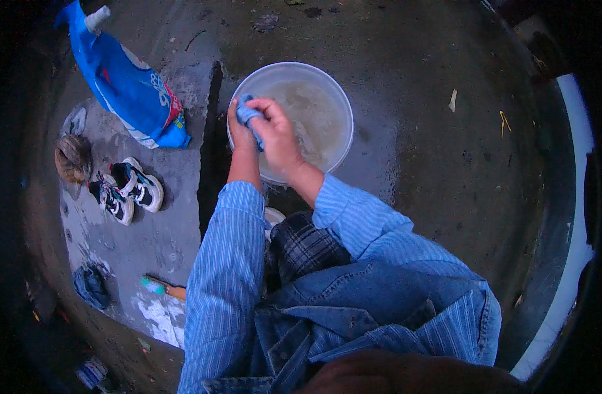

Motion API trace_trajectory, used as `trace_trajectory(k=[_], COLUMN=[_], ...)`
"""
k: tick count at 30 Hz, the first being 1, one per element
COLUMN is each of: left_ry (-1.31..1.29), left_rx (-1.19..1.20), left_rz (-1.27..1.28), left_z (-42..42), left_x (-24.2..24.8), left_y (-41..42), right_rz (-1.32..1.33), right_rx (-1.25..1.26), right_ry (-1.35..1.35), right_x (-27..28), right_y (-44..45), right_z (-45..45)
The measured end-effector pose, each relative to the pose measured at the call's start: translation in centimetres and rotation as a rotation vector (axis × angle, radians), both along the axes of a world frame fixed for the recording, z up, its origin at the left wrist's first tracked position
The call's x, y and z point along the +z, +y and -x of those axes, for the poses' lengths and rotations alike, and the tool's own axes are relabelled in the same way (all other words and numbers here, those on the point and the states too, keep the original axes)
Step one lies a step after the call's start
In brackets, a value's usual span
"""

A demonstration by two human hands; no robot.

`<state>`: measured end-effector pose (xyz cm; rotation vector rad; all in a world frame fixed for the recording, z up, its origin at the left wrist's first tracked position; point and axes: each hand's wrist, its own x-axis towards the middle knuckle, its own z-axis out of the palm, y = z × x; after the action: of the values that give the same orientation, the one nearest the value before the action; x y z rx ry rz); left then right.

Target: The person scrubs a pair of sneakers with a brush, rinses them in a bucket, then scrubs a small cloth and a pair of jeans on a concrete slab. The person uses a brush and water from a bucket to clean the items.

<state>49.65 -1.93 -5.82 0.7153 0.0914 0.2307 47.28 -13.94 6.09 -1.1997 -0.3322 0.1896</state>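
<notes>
Over the left side of a round, pale plastic basin (351, 123), both of my hands grip a small bunched blue cloth (247, 114). My left hand (241, 132) is wrapped around its outer side, with the fingers partly hidden. Across the cloth lies my right hand (278, 135), its thumb and fingers closed on the fabric. Murky water (313, 113) with some froth fills the lower part of the basin. My striped blue sleeves are folded back above both wrists.
On a grey slab (168, 241) to the left are a blue detergent bag (128, 88), a pair of small sneakers (126, 189), a brown bundle (73, 157), a dark blue bunched cloth (90, 287) and a scrub brush (163, 287). A dark gap separates slab and basin.
</notes>
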Motion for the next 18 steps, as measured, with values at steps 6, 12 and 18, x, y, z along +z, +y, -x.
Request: trace_trajectory(k=[6,12,18], left_ry=[0.309,0.247,0.315], left_rx=[0.032,0.169,0.117], left_rz=[-0.04,-0.244,-0.154], left_z=[-0.6,1.6,1.0], left_x=[4.2,10.5,9.0], left_y=[-5.6,-11.2,-8.4], right_rz=[0.303,0.814,0.74], right_rx=[-0.232,-0.551,-0.357], right_ry=[-0.367,-0.296,-0.399], right_x=[-0.5,-3.5,-5.9], right_y=[0.4,0.8,0.6], right_z=[-3.8,-9.3,-7.0])
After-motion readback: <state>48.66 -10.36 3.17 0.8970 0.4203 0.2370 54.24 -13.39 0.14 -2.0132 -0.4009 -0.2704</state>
